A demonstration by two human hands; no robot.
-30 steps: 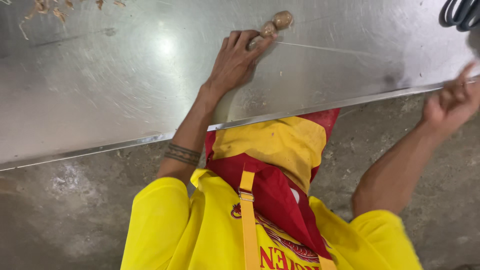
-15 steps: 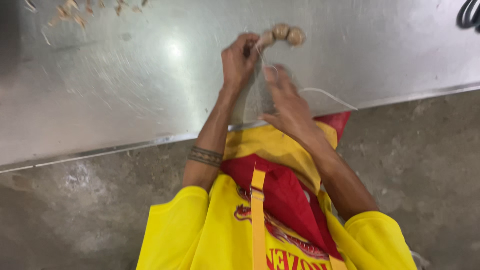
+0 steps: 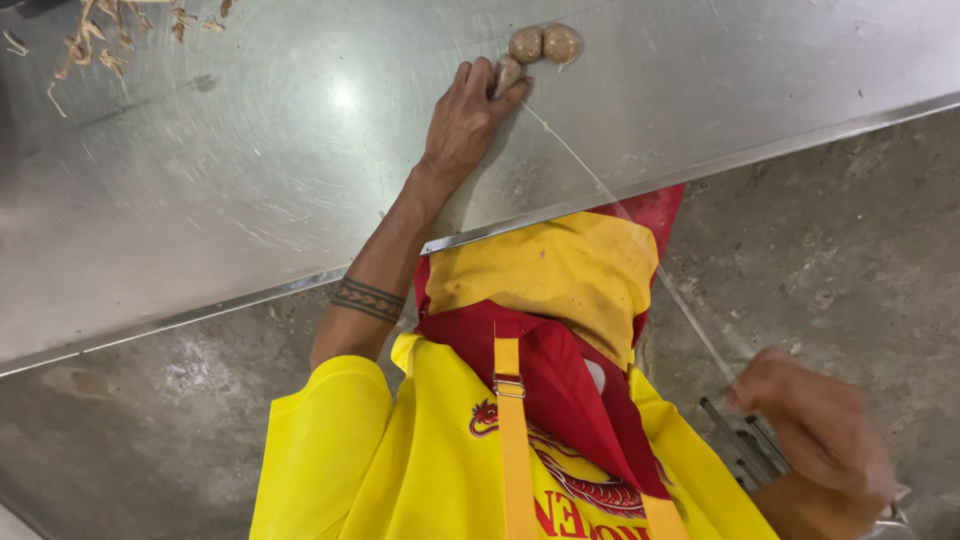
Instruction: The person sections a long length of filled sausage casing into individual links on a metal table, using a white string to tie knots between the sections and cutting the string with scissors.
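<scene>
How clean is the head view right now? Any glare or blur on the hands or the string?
Head view: a bright glare spot sits on the steel table; the left hand pinning the sausage links is sharp; the right hand is smeared by motion blur; the taut string reads thin and fades toward that hand.

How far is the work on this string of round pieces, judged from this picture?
Done, it seems: two round brown pieces lie finished side by side on the metal table. In hand: the left hand pins a third piece to the table, and the right hand, blurred, pulls a thin string tight away from it. Left: how many more pieces follow cannot be seen.
</scene>
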